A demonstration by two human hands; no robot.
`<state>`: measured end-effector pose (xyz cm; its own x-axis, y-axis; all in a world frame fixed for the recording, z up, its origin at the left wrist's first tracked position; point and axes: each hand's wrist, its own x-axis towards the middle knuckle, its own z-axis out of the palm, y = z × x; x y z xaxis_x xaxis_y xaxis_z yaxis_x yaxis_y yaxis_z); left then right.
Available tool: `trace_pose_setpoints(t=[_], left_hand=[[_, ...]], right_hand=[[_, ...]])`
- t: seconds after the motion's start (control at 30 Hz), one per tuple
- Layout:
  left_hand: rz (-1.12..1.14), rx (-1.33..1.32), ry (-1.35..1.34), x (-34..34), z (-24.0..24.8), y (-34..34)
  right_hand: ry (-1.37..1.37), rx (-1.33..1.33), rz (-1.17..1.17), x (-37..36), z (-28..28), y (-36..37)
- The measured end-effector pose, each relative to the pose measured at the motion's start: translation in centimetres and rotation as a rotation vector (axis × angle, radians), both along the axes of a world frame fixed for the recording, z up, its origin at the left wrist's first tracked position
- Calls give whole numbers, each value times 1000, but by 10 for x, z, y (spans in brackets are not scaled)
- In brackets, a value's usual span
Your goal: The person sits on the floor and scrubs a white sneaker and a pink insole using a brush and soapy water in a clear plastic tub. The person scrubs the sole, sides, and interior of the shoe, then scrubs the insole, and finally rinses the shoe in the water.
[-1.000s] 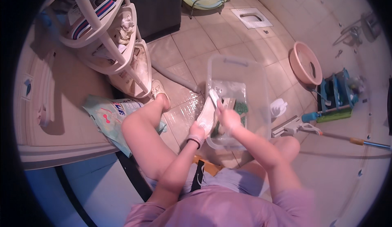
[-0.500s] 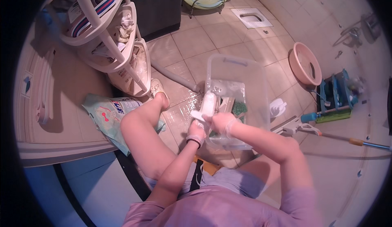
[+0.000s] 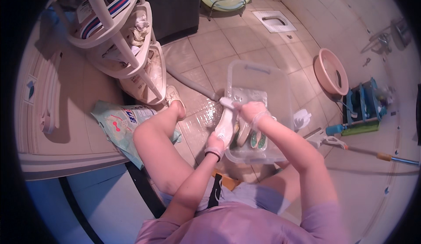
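Observation:
In my gloved left hand [image 3: 215, 143] is a white shoe [image 3: 226, 126], gripped by its near end and pointing away from me. My gloved right hand [image 3: 252, 111] is closed on a white scrubbing brush [image 3: 226, 103], whose head lies against the far end of the shoe. Both hands are at the left side of a clear plastic bin [image 3: 280, 74]. Inside the bin lie shoes with green insoles [image 3: 258, 141] and some wet, shiny clear plastic. The brush handle is mostly hidden in my fingers.
A white shelf rack [image 3: 131, 66] stands at the left, with a teal bag [image 3: 116, 125] near my leg. A grey hose [image 3: 193, 84] runs over wet tiles. To the right are a pink basin [image 3: 322, 71], a mop [image 3: 324, 139] and a blue rack [image 3: 362, 99]. A squat toilet [image 3: 258, 16] lies beyond.
The brush has moved away from my left hand to the far end of the shoe. More of the shoe's length shows, and the green insoles in the bin are now easier to see.

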<state>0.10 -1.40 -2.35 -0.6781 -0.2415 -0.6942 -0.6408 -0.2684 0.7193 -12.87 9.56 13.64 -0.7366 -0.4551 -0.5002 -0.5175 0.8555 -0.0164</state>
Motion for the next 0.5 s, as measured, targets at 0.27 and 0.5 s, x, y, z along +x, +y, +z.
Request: trace_pose_setpoints(t=[0.27,0.5], left_hand=[[-36,78,13,-5,-14,1],[-48,-5,39,3,13,-8]], right_hand=[[53,-559,-571,129,-107,43],[-35,-804,-953,59,-93,-1]])
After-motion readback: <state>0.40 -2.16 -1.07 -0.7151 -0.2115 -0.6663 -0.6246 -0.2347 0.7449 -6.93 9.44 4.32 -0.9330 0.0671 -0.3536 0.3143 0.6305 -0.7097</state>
